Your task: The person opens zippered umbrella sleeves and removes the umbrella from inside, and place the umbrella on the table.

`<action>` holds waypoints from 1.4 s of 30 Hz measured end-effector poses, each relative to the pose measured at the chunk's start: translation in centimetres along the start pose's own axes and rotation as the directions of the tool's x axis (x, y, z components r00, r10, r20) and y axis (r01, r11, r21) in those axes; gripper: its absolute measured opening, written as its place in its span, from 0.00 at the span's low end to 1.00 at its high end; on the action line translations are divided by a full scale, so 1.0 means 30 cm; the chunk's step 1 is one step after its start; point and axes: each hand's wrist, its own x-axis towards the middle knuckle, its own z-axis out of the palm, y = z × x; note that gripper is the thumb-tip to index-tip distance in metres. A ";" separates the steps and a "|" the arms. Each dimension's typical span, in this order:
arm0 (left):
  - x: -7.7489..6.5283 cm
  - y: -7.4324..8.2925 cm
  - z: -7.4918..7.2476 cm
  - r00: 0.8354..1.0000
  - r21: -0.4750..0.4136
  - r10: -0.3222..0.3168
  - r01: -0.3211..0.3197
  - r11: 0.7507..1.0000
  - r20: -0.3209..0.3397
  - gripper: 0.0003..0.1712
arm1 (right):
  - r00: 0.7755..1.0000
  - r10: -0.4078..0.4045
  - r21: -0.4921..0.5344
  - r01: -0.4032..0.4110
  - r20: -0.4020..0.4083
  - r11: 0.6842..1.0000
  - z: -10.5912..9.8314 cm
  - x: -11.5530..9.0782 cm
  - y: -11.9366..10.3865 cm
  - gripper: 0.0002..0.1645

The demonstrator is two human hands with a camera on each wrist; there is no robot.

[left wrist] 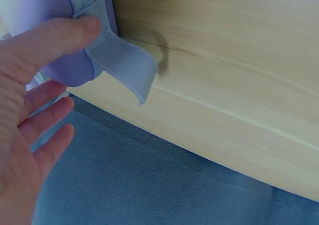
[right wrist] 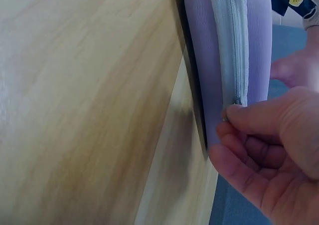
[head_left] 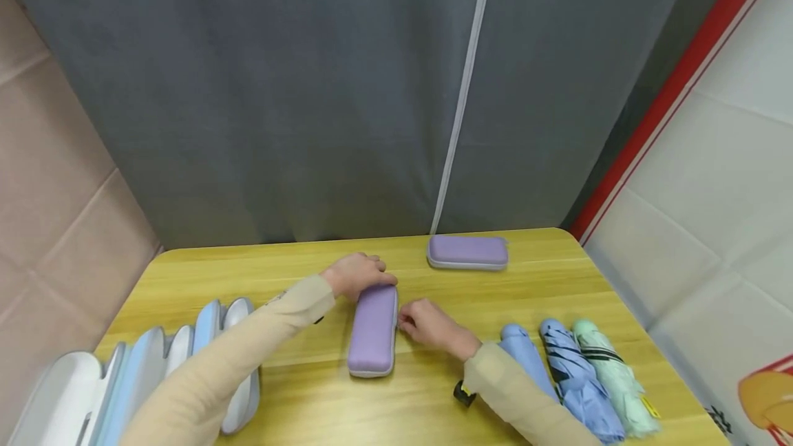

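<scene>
A purple zip case point(head_left: 373, 336) with a pale grey zipper band lies lengthwise on the table in the head view. My left hand point(head_left: 359, 274) grips its far end. In the left wrist view the thumb presses beside a grey ribbed fabric tab point(left wrist: 124, 65) while several fingers spread past the case's end. On the case's right side, my right hand point(head_left: 431, 325) pinches the zipper pull, which the fingertips mostly hide. The zipper point(right wrist: 234, 45) runs shut along the visible side up to the slider point(right wrist: 238, 101) at the thumb.
Another purple case point(head_left: 467, 252) lies at the table's back edge. Several white, grey and blue cases point(head_left: 145, 370) stand in a row at the left. Three folded umbrellas, including a mint one point(head_left: 613, 377), lie at the right. A grey curtain point(head_left: 279, 102) hangs behind the table point(head_left: 310, 398).
</scene>
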 end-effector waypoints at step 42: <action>-0.221 0.058 0.104 0.917 -0.569 -0.381 0.251 0.783 -0.120 0.32 | 0.995 0.038 -0.023 -0.041 -0.089 0.999 -0.032 -0.206 -0.005 0.09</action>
